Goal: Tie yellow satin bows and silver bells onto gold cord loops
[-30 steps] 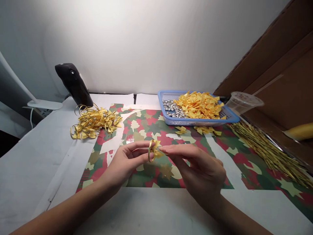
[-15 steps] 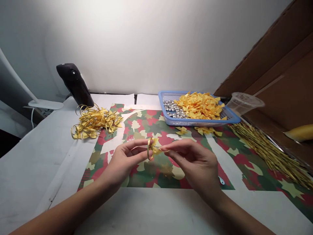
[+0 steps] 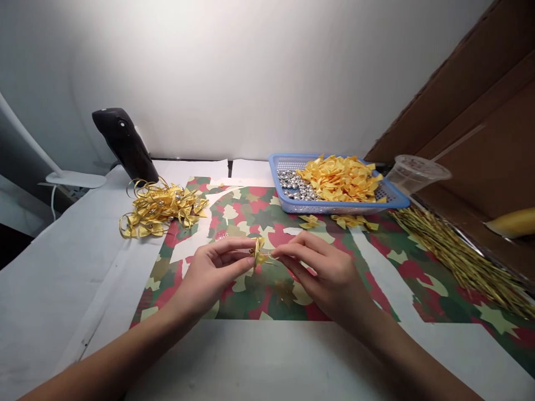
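Observation:
Over the middle of the patterned sheet, my left hand (image 3: 215, 267) pinches a yellow ribbon bow (image 3: 261, 252) between thumb and fingers. A gold wire loop on the bow is seen nearly edge-on, and a small shiny bead shows at the fingertips. Just to the right, my right hand (image 3: 326, 270) has its thumb and forefinger closed on the thin gold wire (image 3: 271, 257) coming out of the bow. Fingertips hide part of the wire. At the left lies a pile of bows with gold wire loops (image 3: 161, 209).
A blue basket (image 3: 343, 209) at the back right holds silver beads (image 3: 295, 185) and yellow ribbon bows (image 3: 343, 178). Loose bows (image 3: 351, 222) lie before it. Gold wires (image 3: 460, 259) and a clear plastic cup (image 3: 418, 172) are at the right. A black object (image 3: 125, 145) stands back left.
The wire loop on the bow has turned from a narrow oval to nearly edge-on. My right hand has shifted slightly left, still pinching the wire. The bead has come into view.

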`<state>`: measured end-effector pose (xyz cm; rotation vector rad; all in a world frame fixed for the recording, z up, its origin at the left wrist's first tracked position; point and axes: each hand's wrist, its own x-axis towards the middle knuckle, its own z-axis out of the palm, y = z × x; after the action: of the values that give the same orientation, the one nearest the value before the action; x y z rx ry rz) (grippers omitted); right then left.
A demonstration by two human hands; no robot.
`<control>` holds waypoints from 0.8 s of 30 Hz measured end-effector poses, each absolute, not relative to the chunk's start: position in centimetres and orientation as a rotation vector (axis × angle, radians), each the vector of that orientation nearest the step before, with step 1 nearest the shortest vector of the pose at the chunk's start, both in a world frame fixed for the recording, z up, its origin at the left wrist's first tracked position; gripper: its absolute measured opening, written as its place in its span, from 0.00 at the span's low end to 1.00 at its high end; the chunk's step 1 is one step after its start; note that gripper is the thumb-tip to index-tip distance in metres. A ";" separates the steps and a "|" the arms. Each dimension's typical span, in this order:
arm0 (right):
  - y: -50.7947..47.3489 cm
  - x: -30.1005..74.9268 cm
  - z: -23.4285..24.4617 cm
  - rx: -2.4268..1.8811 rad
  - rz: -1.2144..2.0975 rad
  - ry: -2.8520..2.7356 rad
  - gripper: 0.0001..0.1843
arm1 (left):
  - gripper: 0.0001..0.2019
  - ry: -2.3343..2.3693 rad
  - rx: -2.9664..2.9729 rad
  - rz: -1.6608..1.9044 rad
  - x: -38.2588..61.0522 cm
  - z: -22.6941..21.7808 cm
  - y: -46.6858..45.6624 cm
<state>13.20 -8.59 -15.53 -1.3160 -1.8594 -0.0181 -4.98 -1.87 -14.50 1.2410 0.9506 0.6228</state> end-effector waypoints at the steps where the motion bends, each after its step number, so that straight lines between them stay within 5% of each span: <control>1: -8.6 13.2 -15.6 -1.322 -0.015 -1.853 0.09 | 0.11 0.954 1.238 0.625 -5.0 -14.5 -1.8; 14: -8.8 13.0 -15.6 -1.315 -0.107 -1.941 0.11 | 0.09 0.921 1.310 0.689 -4.8 -14.6 -1.9; 24: -8.6 13.2 -15.6 -1.277 0.122 -1.844 0.08 | 0.11 0.922 1.275 0.675 -4.8 -14.3 -1.9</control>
<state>13.18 -8.62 -15.60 -1.2766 -1.8444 0.1219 -4.81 -1.94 -14.33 1.2747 0.9218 0.6751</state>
